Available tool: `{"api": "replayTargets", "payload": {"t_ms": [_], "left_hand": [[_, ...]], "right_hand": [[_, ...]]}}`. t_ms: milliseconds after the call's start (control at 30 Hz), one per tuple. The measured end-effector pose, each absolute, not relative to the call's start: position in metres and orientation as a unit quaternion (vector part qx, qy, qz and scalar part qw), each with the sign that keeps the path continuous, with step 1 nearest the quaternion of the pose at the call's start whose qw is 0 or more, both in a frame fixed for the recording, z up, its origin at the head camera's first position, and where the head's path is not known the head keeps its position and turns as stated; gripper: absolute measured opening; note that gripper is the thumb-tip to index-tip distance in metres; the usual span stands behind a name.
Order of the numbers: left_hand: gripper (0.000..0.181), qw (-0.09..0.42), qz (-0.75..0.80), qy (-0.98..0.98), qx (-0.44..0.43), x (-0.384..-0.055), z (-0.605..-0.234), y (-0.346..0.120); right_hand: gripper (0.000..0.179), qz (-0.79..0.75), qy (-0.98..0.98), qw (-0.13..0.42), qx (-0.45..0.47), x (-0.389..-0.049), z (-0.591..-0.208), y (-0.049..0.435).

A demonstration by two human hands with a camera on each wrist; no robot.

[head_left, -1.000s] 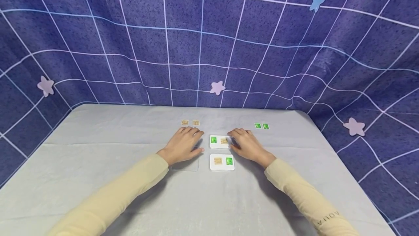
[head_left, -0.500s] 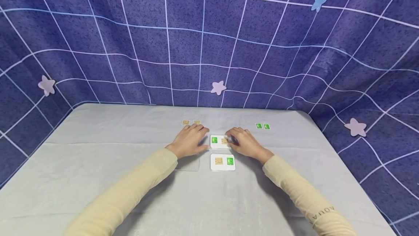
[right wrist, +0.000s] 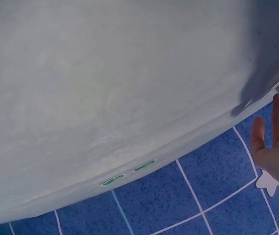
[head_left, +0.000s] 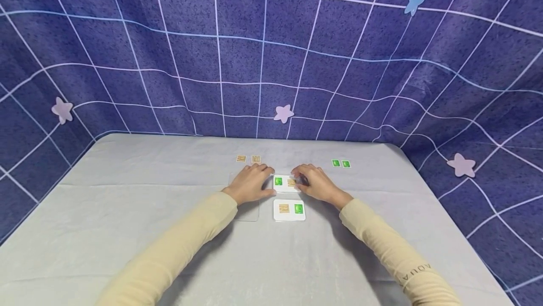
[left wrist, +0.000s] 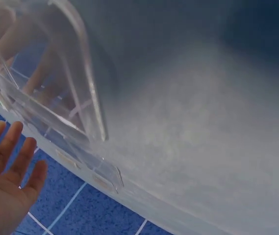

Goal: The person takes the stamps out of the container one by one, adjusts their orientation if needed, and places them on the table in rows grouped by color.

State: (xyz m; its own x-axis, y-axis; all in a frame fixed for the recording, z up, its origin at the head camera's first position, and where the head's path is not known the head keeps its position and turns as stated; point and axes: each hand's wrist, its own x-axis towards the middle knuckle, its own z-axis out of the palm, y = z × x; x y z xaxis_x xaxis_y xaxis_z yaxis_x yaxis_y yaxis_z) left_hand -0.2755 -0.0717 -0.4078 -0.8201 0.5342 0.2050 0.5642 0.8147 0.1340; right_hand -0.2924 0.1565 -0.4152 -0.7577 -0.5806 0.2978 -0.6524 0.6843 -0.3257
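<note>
Two white rounded plates with clear rims lie one behind the other mid-table. The far plate bears a green square and a tan square; the near plate bears them in swapped order. My left hand is at the far plate's left end, its fingers loosely extended, fingertips close to the edge. At the right end, my right hand spans the plate with thumb and fingers. Contact there is hard to judge. Beneath the left forearm lies a clear plastic piece, partly hidden; clear plastic fills the left wrist view's upper left.
Two tan squares, a left one and a right one, lie at the back. Farther right are two green squares, one beside another. A blue gridded curtain hangs behind the grey-covered table.
The left hand has moved right, off the clear plastic, to the far plate's left end. My right hand has shifted slightly left along the right end. The plates look unmoved.
</note>
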Motion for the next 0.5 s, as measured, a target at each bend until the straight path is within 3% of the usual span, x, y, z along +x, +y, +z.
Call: {"api": "replayTargets", "payload": {"t_ms": [500], "left_hand": [[0.056, 0.075, -0.089, -0.949, -0.294, -0.2755, -0.4119, -0.0657]], "right_hand": [[0.031, 0.256, -0.908, 0.060, 0.325, -0.2971, -0.4138, 0.1514]]}}
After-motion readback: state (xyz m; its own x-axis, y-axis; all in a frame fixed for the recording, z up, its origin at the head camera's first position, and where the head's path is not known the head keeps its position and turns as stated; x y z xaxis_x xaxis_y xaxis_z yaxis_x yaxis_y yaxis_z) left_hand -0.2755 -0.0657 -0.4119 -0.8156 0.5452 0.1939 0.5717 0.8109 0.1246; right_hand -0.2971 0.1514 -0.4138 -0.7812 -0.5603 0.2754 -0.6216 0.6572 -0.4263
